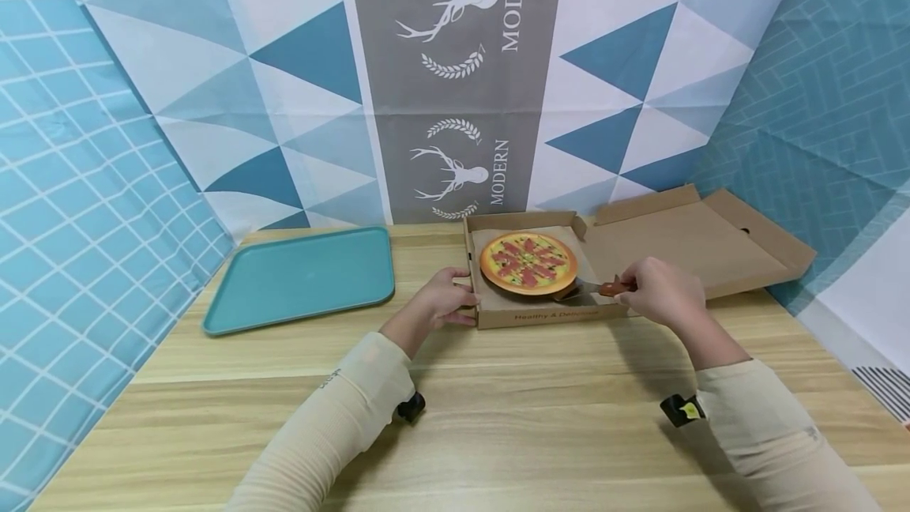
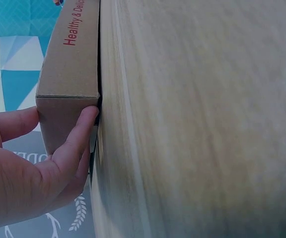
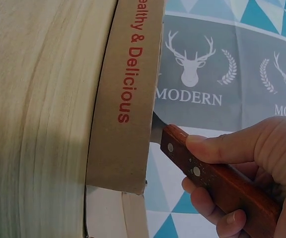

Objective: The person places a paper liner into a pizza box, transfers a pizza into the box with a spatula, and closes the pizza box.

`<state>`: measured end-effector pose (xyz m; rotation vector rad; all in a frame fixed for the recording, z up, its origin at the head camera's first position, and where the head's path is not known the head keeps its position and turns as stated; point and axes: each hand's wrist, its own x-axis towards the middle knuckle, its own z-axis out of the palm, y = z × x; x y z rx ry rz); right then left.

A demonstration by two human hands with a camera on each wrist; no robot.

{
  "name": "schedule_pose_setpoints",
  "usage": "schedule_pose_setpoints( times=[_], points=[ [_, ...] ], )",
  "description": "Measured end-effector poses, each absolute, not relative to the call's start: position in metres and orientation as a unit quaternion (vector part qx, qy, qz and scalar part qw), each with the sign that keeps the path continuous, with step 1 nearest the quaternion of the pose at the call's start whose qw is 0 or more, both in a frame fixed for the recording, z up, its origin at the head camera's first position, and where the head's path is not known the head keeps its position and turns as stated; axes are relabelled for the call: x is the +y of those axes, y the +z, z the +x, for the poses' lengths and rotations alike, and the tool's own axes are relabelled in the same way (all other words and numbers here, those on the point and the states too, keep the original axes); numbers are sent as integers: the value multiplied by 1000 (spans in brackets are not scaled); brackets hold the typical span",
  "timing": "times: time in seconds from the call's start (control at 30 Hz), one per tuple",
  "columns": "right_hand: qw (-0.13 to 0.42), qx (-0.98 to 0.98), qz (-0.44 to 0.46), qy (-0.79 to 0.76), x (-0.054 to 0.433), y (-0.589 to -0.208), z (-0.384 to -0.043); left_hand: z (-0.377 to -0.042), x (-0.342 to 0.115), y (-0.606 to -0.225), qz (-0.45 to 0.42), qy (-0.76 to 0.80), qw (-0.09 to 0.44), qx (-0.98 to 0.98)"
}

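Observation:
A round toy-like pizza (image 1: pixel 529 263) with red and yellow topping lies in the cardboard pizza box (image 1: pixel 536 317), whose lid (image 1: pixel 690 243) is folded back to the right. My right hand (image 1: pixel 661 291) grips the brown wooden handle (image 3: pixel 217 181) of a pizza server (image 1: pixel 584 288). Its metal blade reaches over the box's front wall to the pizza's lower right edge, and the tip is hidden there. With fingers extended, my left hand (image 1: pixel 445 297) touches the left side wall of the box (image 2: pixel 66 119), thumb near the upper edge and forefinger near the bottom.
A teal tray (image 1: pixel 298 279) lies left of the box on the wooden table (image 1: pixel 512 409). Behind the table hangs a patterned cloth wall (image 1: pixel 455 85), with blue tiled-pattern cloths along both sides. The open lid leans close to the right side cloth.

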<state>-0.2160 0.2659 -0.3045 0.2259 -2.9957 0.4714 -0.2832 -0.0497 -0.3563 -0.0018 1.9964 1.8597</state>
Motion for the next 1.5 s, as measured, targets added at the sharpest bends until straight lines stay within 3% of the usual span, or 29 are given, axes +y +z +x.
schedule_pose_setpoints(
  times=[0.8,1.5],
  points=[
    [32,-986,71,146,260,-299,-219,-279,-49,-355,-9,671,203,713],
    [-38,-989,134,37,244,-232,-242,-282,-50,-354,-9,673,211,709]
  ],
)
